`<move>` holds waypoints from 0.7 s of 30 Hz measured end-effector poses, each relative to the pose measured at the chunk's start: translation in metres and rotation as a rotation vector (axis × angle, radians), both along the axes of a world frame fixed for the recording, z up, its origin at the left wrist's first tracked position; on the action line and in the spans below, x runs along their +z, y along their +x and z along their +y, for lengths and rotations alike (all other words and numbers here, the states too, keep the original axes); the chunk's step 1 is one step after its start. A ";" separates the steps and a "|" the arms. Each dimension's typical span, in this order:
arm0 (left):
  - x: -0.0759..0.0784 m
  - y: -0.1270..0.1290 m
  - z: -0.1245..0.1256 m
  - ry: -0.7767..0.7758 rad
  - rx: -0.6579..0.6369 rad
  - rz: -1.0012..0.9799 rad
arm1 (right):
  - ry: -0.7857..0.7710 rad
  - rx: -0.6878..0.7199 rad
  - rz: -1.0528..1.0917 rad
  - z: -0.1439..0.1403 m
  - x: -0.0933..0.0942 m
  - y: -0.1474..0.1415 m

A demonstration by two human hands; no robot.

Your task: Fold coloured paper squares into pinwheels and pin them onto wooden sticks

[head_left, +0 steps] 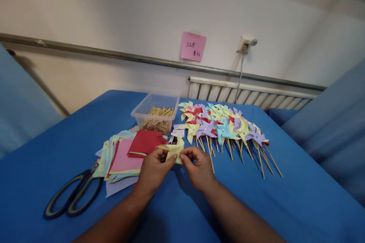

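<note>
Between my two hands, above the blue tabletop, is a pale yellow paper pinwheel [178, 146] with its corners partly folded in. My left hand [156, 169] pinches its left side between thumb and fingers. On the right, my right hand [199, 165] grips the lower right edge, both thumbs close together near the middle. Just left of the hands lies a stack of coloured paper [128, 155], with red sheets [145, 142] on top. Behind the yellow paper, small white cards and a dark shiny item are partly hidden.
A clear plastic box [155, 112] of thin wooden sticks [159, 115] stands at the back. Finished pinwheels on sticks [224, 129] lie in rows to the right. Large scissors [75, 193] rest at the left. Behind the blue table [256, 212] are a radiator [225, 90] and a wall.
</note>
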State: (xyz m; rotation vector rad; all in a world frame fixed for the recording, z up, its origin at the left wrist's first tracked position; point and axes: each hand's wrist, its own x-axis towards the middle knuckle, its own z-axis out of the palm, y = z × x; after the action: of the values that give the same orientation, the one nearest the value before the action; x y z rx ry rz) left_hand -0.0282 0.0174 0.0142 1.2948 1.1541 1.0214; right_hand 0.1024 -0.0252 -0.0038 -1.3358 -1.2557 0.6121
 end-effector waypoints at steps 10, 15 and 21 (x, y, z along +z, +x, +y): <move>0.003 0.000 -0.001 0.013 0.002 0.021 | 0.016 -0.001 -0.040 0.000 -0.001 0.000; -0.001 -0.001 0.001 0.018 -0.006 0.018 | 0.028 0.005 -0.065 -0.001 0.001 0.000; 0.000 0.000 0.001 0.016 -0.001 0.019 | 0.024 -0.008 -0.060 -0.001 -0.001 0.000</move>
State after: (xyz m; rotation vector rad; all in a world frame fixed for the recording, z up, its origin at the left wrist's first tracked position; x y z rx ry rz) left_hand -0.0279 0.0180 0.0143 1.3201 1.1612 1.0219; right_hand 0.1023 -0.0259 -0.0048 -1.3472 -1.3023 0.5531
